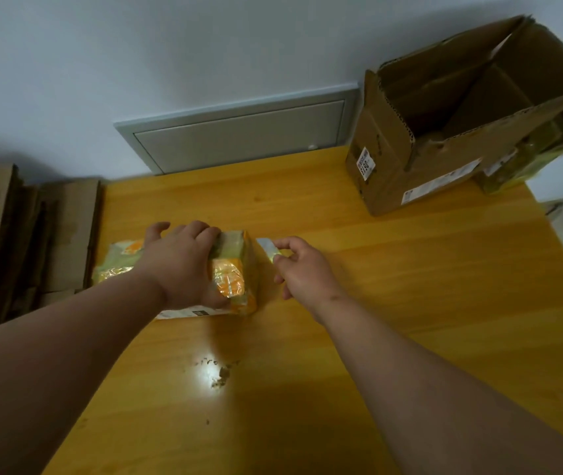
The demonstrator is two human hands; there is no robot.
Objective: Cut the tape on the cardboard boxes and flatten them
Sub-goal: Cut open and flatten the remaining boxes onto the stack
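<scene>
A small cardboard box point(235, 265) wrapped in shiny yellow-orange tape lies on the wooden table point(410, 286), left of centre. My left hand point(180, 262) presses down flat on top of it, fingers spread over its far edge. Just right of the box, my right hand point(304, 265) pinches a small metal blade point(268, 248) whose tip points at the box's right side, close to its top corner. Whether the blade touches the tape is unclear.
A large open cardboard box point(444, 138) stands at the table's far right, with another taped box point(526, 162) behind it. Flattened cardboard point(33, 234) is stacked off the table's left edge. Small cardboard crumbs point(222, 371) lie on the near table.
</scene>
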